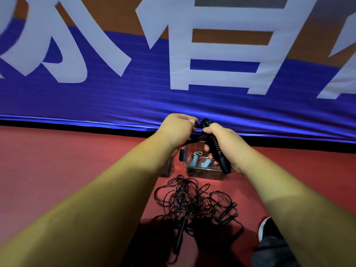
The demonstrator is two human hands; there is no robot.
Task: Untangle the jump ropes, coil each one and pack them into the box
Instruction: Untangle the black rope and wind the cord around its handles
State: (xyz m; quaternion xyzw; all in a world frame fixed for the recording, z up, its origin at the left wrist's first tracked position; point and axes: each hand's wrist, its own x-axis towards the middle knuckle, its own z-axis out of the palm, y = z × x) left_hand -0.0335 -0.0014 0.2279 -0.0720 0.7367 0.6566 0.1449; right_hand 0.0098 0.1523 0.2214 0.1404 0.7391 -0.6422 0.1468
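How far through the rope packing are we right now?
Done: one light-blue-handled jump rope lies in the clear plastic box. In hand: the right hand grips a black jump rope by its ribbed handle, and the left hand holds its cord. Left: the tangled pile of black ropes on the red floor.

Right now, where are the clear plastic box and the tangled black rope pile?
clear plastic box (204,174), head view, on its front wall.
tangled black rope pile (192,201), head view, middle of the loops.
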